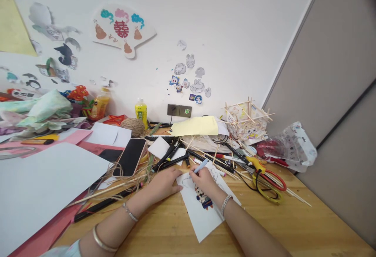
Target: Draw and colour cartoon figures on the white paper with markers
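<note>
Craft room, cluttered wooden table (164, 229), markers (170, 157), paper cutouts (192, 79) on wall

Wears a thin silver beaded bracelet (129, 212) just behind the left hand (163, 184), at its 7 o'clock. Carries a smooth, broad pale-gold metal bangle (101, 242) farther up that forearm, toward 7 o'clock again. Shows a pale blue-white fabric sleeve edge (63, 251) at the elbow. Bears a silver multi-strand beaded bracelet (225, 203) at 5 o'clock of the right hand (205, 181). Bare forearms otherwise.

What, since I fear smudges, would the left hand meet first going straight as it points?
The left hand points at the drawing sheet, fingertips seemingly on its edge; beyond, probably the right hand with its pen.
</note>
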`<state>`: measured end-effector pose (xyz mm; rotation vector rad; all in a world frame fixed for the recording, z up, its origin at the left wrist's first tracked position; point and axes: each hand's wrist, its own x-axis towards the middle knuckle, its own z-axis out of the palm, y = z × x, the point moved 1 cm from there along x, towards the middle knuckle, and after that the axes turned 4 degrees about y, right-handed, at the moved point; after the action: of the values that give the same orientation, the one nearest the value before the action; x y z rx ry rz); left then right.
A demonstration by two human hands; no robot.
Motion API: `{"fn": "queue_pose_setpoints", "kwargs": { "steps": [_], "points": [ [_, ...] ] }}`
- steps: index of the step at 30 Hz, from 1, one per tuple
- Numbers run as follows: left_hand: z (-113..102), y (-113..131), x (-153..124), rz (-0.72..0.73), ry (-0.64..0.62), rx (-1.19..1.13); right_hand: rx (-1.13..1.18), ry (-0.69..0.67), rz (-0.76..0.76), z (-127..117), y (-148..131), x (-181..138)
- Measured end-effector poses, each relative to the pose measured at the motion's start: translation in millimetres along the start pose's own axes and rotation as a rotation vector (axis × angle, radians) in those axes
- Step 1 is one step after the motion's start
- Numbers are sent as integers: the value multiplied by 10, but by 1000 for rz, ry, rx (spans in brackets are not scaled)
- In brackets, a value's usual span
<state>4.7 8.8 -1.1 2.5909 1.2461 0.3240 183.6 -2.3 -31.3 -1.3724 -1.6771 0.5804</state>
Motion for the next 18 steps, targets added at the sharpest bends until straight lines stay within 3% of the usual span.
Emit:
{"fn": "queue_pose_setpoints", "kwargs": {
  "steps": [18],
  "points": [
    [0,11,0,13,-11,21,-9,14,-10,-6,24,7]
  ]
}}
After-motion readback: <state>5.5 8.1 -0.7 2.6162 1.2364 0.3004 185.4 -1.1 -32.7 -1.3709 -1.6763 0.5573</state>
